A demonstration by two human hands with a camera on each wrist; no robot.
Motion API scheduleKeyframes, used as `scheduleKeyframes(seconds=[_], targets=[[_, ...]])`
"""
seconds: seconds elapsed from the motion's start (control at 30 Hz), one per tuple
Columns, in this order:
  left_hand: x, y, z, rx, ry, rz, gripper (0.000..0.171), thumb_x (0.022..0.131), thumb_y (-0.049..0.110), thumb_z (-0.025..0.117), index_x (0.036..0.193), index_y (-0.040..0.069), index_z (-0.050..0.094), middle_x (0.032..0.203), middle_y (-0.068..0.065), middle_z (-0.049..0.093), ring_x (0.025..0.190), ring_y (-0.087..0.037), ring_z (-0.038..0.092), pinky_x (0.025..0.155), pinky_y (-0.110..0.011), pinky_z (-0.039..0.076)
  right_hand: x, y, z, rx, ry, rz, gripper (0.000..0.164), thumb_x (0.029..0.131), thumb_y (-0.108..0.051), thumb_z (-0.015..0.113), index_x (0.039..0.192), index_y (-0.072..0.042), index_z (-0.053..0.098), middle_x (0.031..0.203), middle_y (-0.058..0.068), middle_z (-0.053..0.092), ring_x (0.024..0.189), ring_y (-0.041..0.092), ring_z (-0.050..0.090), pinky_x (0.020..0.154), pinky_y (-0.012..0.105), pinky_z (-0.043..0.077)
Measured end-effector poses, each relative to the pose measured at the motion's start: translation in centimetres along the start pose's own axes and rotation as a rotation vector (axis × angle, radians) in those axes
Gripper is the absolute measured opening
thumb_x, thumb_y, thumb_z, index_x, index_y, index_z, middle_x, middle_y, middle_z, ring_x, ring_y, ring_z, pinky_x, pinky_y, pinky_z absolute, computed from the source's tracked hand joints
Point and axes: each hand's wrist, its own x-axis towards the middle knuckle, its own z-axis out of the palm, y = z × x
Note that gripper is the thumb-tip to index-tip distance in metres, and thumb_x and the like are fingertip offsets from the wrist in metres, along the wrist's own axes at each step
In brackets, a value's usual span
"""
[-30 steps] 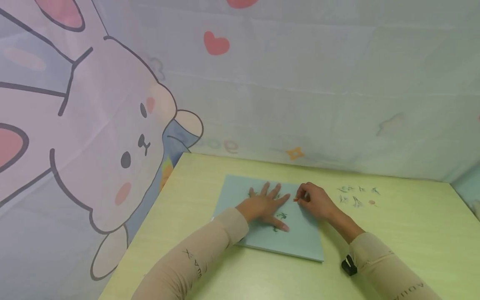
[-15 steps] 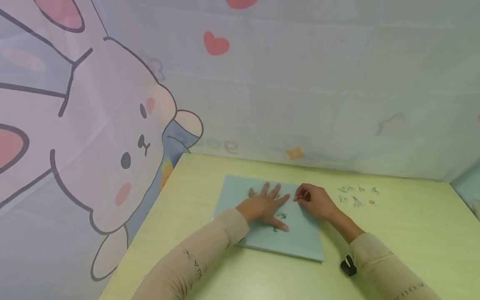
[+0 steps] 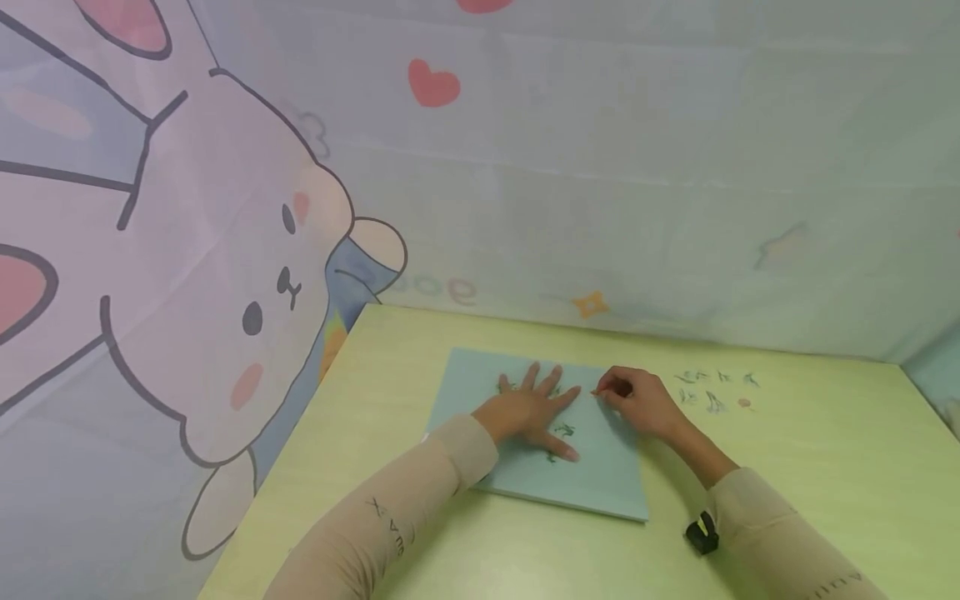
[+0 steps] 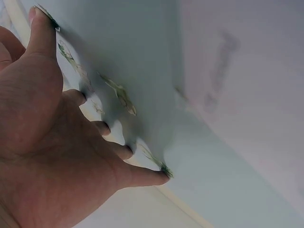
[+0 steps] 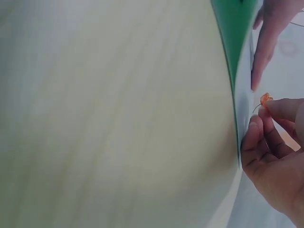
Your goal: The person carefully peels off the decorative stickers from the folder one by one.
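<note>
Grasping nothing with the left grip (image 3: 521,412), splayed as before and merely pressing green sprigs (image 4: 164,169) onto the blue sheet (image 3: 600,492). Pinching an orange flower (image 5: 266,98) in the right grip (image 3: 639,402) near the sheet's far right corner, shifted slightly farther off since a second ago; seemingly not yet settled.

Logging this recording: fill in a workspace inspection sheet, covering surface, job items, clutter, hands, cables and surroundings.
Surface: pale yellow-green table
Job items: light-blue sheet bearing green sprigs; small orange flower; loose pieces on the table, right of the sheet
Clutter: black object beside the right sleeve, purpose unclear
Hands: left hand spread on the sheet; right hand pinching the flower
Cables: nothing seen
Surroundings: backdrop printed with a cartoon rabbit
</note>
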Motion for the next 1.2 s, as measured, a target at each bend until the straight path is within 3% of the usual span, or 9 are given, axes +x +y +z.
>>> scheduleKeyframes(seconds=[0.63,1.2], targets=[[0.2,0.1,0.2,0.0,0.001,-0.002,0.111,0.086,0.082,0.064,0.172,0.036,0.01,0.179,-0.003,-0.007,0.163,-0.038,-0.008,0.119,-0.078,0.013,-1.6,1.0,-1.8,0.168,0.037,0.064,0.02,0.107,-0.02,0.067,0.11,-0.004,0.078,0.101,0.014,0.075,0.09,0.031,0.069,0.068,0.032,0.057],[0.2,-0.1,0.1,-0.005,-0.008,0.009,0.111,0.087,0.081,0.064,0.172,0.036,0.009,0.179,-0.003,-0.009,0.163,-0.038,-0.01,0.12,-0.077,0.01,-3.3,2.5,-2.6,0.117,0.05,0.081,0.016,0.105,-0.016,0.071,0.115,-0.005,0.073,0.104,0.008,0.074,0.094,0.023,0.069,0.074,0.029,0.057]])
